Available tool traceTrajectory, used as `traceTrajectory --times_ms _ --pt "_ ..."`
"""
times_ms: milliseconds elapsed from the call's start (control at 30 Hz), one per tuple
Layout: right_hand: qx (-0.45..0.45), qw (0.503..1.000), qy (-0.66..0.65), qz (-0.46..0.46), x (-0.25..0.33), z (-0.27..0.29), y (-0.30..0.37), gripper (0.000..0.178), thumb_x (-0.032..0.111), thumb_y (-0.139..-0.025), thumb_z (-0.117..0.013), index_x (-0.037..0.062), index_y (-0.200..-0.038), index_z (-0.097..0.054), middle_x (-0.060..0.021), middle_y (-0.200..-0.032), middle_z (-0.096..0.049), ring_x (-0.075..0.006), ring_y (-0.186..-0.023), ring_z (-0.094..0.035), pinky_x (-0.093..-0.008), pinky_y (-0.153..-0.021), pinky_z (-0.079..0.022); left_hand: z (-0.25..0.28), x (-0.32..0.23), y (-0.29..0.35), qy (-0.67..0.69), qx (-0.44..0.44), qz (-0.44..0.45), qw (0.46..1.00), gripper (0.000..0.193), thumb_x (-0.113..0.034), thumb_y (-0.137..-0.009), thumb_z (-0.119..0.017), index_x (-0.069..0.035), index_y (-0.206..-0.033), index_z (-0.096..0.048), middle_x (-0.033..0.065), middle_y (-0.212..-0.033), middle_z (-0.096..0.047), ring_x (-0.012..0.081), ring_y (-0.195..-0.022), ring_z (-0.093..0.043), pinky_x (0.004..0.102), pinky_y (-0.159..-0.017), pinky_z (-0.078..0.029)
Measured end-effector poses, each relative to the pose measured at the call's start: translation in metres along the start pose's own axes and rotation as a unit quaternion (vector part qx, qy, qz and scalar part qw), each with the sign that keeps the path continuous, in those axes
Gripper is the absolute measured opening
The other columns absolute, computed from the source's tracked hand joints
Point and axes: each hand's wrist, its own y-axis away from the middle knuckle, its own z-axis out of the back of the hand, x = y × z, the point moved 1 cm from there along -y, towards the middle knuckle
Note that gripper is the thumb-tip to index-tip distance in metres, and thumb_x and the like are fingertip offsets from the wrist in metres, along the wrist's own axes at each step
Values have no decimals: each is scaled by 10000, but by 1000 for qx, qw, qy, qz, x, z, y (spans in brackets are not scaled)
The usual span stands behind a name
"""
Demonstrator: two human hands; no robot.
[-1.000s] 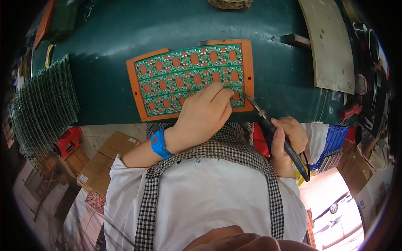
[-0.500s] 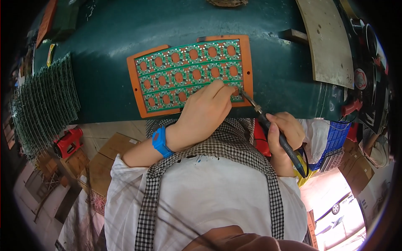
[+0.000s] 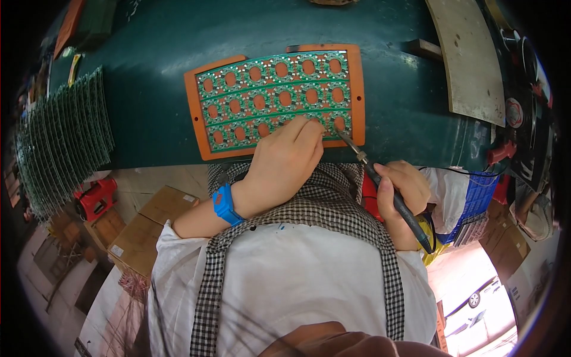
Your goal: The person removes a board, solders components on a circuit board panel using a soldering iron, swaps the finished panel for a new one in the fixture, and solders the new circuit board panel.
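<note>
Circuit boards [image 3: 270,88] are sitting in an orange tray [image 3: 356,77] at the table's [image 3: 148,131] near edge. Right hand [image 3: 409,184] is gripping a soldering iron [image 3: 408,219], thumb and fingers closed round it, tip [image 3: 344,137] resting around the boards' near right corner. Left hand [image 3: 288,152] is bunching its fingers just left of that, can't tell if they're pinching anything. I'd be keeping the tip steady and those fingers clear

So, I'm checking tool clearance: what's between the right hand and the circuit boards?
In the head view, the soldering iron spans that gap, crossing the orange frame.
</note>
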Motion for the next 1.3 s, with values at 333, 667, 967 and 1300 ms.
traceTrajectory --times_ms 333,667,967,1300 --pt "21 1000 4 -9 -2 1 2 113 26 -690 -626 -38 -780 -646 -120 -607 -599 -222 -510 -602 -275 -475 -479 6 0 -5 -57 -1 -24 998 136 -33 -757 -657 -64 -887 -634 53 -766 -576 221 -633 -581 319 -504 -439" --pt "2 999 -11 -48 -9 -5 -22 105 -18 -725 -635 -46 -825 -647 -133 -663 -626 -224 -556 -618 -273 -518 -491 1 12 -24 -84 -64 -24 994 90 -67 -755 -645 -78 -821 -585 44 -716 -544 194 -651 -581 298 -488 -461" --pt "29 998 -7 -56 -10 -8 -26 114 -8 -717 -640 -45 -825 -651 -130 -670 -634 -222 -564 -626 -270 -523 -496 -4 18 -28 -83 -58 -47 994 206 -62 -684 -646 -77 -888 -625 27 -784 -562 182 -685 -588 300 -501 -474" --pt "-2 994 -30 -102 -21 -12 -47 124 -19 -731 -628 -55 -846 -656 -147 -689 -634 -224 -587 -626 -273 -559 -494 11 18 -56 -72 -62 41 995 115 -52 -750 -663 -66 -859 -627 61 -738 -570 232 -646 -560 337 -557 -434"
